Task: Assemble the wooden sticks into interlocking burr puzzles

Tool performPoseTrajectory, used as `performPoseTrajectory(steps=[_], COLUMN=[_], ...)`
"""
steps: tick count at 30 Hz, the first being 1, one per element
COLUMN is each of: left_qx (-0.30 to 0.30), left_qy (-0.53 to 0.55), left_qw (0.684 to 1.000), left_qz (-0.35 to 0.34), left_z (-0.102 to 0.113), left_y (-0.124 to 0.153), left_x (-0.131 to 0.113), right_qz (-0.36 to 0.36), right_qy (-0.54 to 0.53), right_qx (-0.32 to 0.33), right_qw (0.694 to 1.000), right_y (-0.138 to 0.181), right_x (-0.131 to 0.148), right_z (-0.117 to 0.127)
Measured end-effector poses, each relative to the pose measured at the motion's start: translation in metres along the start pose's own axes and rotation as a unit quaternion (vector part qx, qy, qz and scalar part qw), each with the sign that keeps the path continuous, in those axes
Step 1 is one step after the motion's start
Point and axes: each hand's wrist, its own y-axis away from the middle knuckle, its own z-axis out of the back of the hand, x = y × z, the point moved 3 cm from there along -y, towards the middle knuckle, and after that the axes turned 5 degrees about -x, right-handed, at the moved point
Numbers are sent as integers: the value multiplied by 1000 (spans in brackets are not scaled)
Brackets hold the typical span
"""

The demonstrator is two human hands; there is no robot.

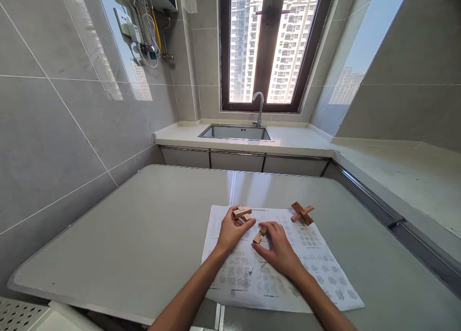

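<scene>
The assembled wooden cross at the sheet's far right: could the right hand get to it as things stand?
Probably yes. The wooden cross lies alone on the instruction sheet, beyond and right of the right hand, with bare paper between. That hand's fingers rest on a small wooden piece, so it isn't free.

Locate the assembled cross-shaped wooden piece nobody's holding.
In the head view, the cross-shaped wooden piece sits on the printed sheet near its far right corner, beyond and to the right of the right hand, untouched by either hand.
</scene>
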Motion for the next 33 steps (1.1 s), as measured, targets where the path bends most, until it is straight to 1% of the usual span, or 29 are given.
performPoseTrajectory(steps=[3, 5, 7, 10, 13, 15, 18, 21, 24, 27, 29, 33], left_qx=[0, 5, 13, 25, 43, 65, 105, 137, 156, 168, 175, 174], left_qy=[-18, -27, -33, -49, -65, -64, -55, -66, -89, -111, -129, -156], left_qw=[1000, 1000, 999, 998, 997, 995, 992, 987, 980, 974, 970, 965], left_qz=[-2, -6, -13, -25, -30, -35, -46, -59, -81, -100, -109, -119], left_z=[0, -1, -1, -2, -3, -5, -8, -11, -12, -13, -13, -13], left_y=[2, 2, 3, 3, 3, 5, 9, 13, 16, 19, 20, 21], left_x=[-1, 0, 2, 4, 2, -1, -7, -13, -18, -21, -22, -24], right_qz=[-32, -79, -129, -187, -223, -232, -242, -250, -244, -228, -221, -233], right_qy=[-47, -119, -222, -347, -397, -423, -477, -522, -549, -568, -565, -547], right_qx=[-21, -36, -40, -38, -27, -1, 46, 64, 77, 108, 110, 93], right_qw=[998, 989, 966, 918, 890, 876, 844, 813, 796, 783, 787, 799], right_y=[-2, -4, -6, -8, -9, -10, -9, -9, -10, -10, -10, -10], right_x=[-2, -6, -10, -12, -11, -8, -3, 2, 8, 14, 15, 11], right_z=[2, 2, 1, 0, 4, 8, 10, 10, 10, 11, 12, 11])
